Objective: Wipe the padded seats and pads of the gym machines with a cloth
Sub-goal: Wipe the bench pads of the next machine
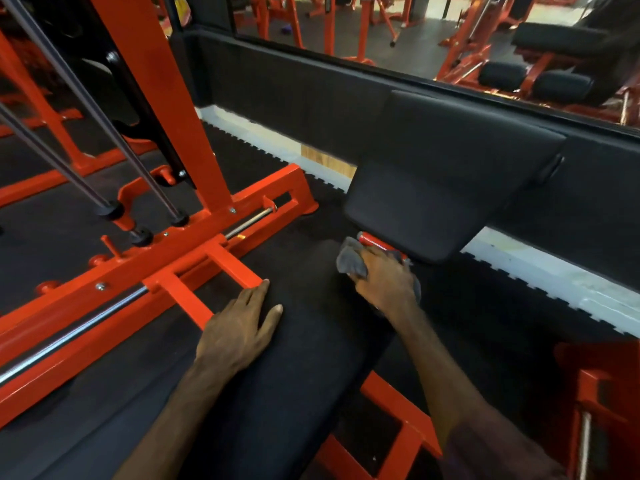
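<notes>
**Bare forearms, one dark sleeve**

Two arms enter from the bottom edge of the head view. The left hand (242, 327) is bare, with no glove, ring or watch showing, and its forearm is uncovered right down to the frame edge. The right hand (386, 282) is likewise bare, with nothing worn at the wrist. Its forearm is uncovered for most of its length; near the lower right corner a sleeve (491, 452) begins, of dark, dull purplish-grey cloth with a soft, loose edge. No markings or print can be made out on it.
</notes>
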